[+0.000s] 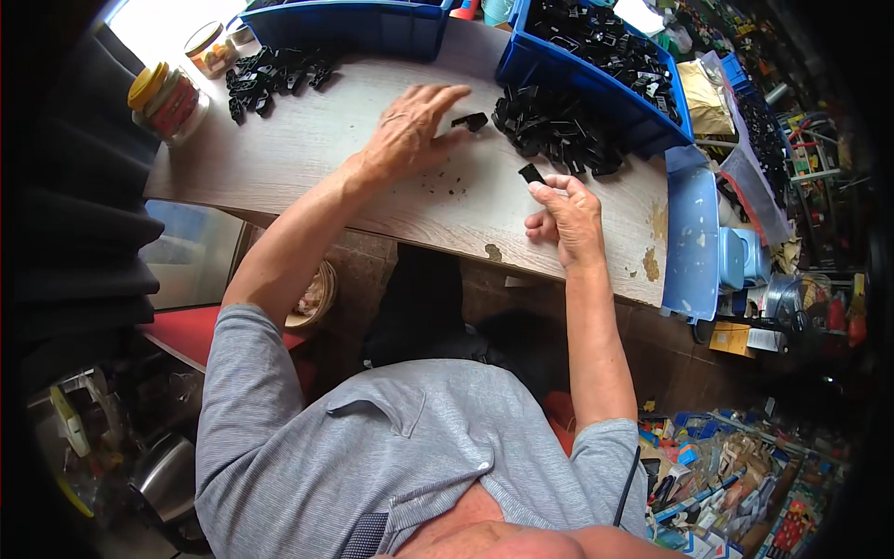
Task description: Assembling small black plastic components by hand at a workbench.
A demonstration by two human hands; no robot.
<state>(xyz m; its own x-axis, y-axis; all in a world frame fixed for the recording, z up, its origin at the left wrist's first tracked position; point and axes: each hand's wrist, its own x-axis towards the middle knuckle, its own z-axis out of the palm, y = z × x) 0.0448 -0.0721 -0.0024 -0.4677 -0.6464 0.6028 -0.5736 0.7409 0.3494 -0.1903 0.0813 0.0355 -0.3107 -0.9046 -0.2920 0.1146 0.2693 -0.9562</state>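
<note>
Over the middle of the pale wooden table (298, 168), my left hand (410, 130) is open, its fingers and thumb apart. Just beyond its thumb is a small black plastic part (470, 122); whether they touch, I cannot tell. My right hand (570, 219) pinches another black plastic piece (531, 174) between thumb and fingertips, near the front of the table. A large heap of black plastic parts (559, 130) lies just beyond that hand. Farther left, a smaller pile of similar parts (270, 82) rests on the tabletop.
A blue bin (596, 70) full of black parts stands behind the large heap. Another blue bin (354, 33) is at the back. Two jars, one yellow-lidded (168, 102), one open-looking (210, 49), stand at the left edge. Dark crumbs dot the table before me.
</note>
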